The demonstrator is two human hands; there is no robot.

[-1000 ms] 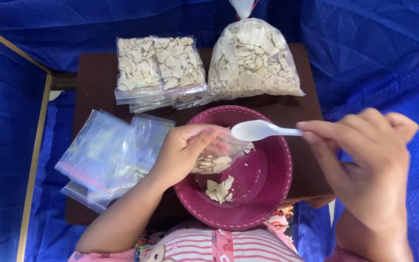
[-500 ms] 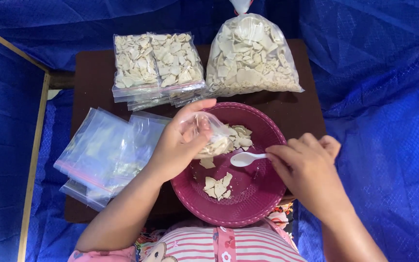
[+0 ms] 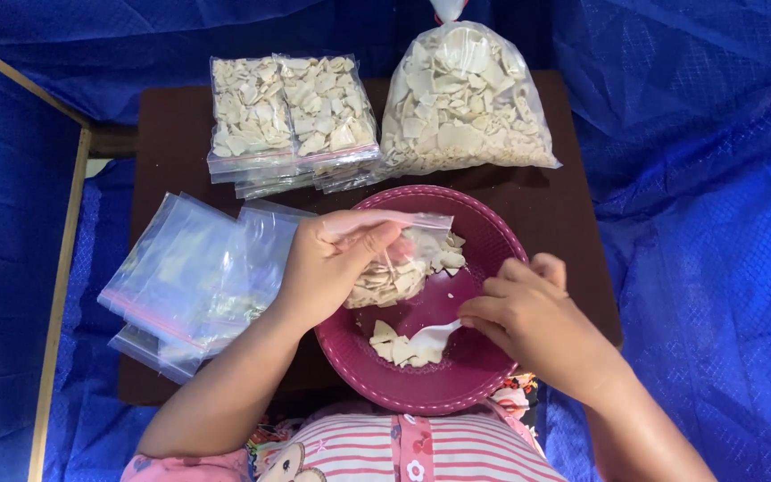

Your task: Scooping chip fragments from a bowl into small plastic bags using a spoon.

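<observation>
Pinched in the right hand (image 3: 528, 312), a white plastic spoon (image 3: 435, 334) points left into chips (image 3: 403, 346) low in the maroon bowl (image 3: 493, 234), just below the half-filled zip bag (image 3: 403, 268) the left hand (image 3: 332, 263) holds open.

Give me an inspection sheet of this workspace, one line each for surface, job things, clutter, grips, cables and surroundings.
Surface: dark brown table, mostly covered.
Job's things: round maroon plastic bowl with pale chip pieces; small clear zip bag, partly filled, over the bowl; white plastic spoon among loose chips.
Clutter: stack of filled zip bags and large clear sack of chips at the far edge; pile of empty zip bags on the left.
Grips: left hand holds the small bag; right hand holds the spoon.
Cables: nothing seen.
Surroundings: blue tarpaulin all round; wooden bar on the left.
</observation>
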